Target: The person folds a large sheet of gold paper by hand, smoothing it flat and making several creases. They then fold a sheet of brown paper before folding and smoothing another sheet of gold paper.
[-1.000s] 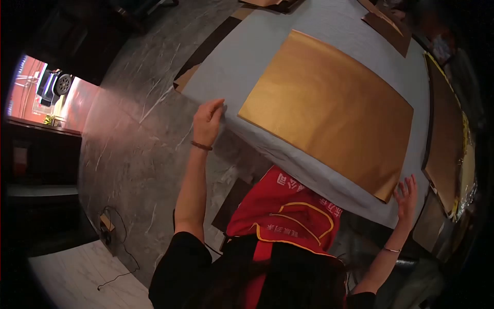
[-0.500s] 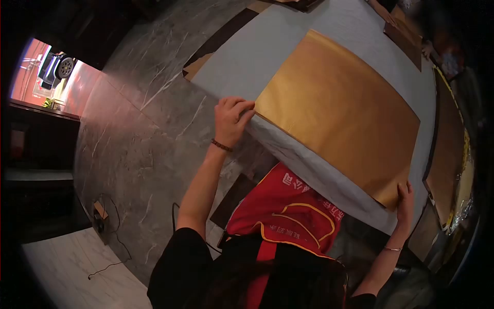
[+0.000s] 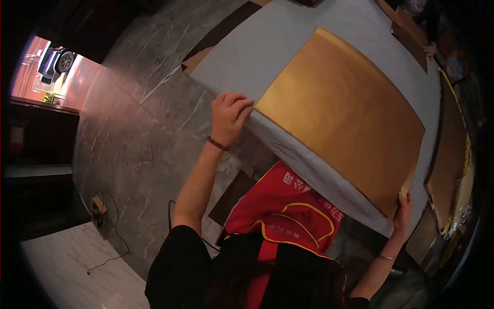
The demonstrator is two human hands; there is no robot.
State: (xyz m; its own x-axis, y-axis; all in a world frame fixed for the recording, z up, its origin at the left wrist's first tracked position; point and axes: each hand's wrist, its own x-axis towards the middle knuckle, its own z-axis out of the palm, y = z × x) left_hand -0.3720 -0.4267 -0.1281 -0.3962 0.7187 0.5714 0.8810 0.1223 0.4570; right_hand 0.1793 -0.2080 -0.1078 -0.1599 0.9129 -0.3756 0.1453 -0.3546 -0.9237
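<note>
A large, smooth gold sheet [image 3: 342, 118] lies over a table covered with pale grey cloth [image 3: 231, 64]. Its far edge curls up slightly. At the sheet's near left corner, the fingers of my left hand [image 3: 229, 116] are pinched together on the edge. My right hand [image 3: 404, 212] grips the near right corner, thumb and fingers closed around it. Between my arms hangs a red apron [image 3: 288, 206] with yellow trim.
Across the table, another person's hand [image 3: 430, 50] touches a brown panel [image 3: 410, 36]. More brown board [image 3: 446, 159] with plastic wrap stands at the right. Marble-patterned floor [image 3: 139, 134] spreads to the left, with a cable and a white marbled slab [image 3: 85, 268] at lower left.
The gold sheet has shifted slightly to the right in view, with both my hands still at its near corners. The other person's brown panel has moved a little and one of their hands has shifted.
</note>
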